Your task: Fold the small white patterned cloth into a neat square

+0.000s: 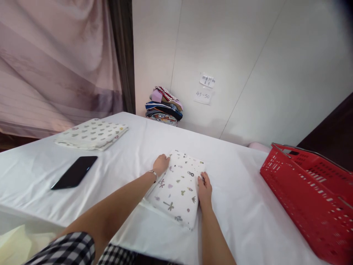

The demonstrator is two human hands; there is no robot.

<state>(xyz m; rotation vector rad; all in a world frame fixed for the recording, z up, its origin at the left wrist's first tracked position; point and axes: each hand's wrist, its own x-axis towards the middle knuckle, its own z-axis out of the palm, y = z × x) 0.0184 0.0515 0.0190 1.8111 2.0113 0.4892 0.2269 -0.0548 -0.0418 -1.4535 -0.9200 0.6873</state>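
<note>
A folded white cloth printed with small plants and figures lies flat on the white-covered table in front of me. My left hand grips its upper left edge, fingers curled and thumb against the side. At the right edge, my right hand holds the cloth with bent fingers, their tips partly hidden by it. Further off to the left rests another folded white cloth with grey heart-like prints. A black phone lies between that cloth and my left forearm.
A red plastic basket stands on the right of the table. Behind the far edge is a stack of folded clothes against a white wall bearing paper notes. A pink curtain hangs at the left.
</note>
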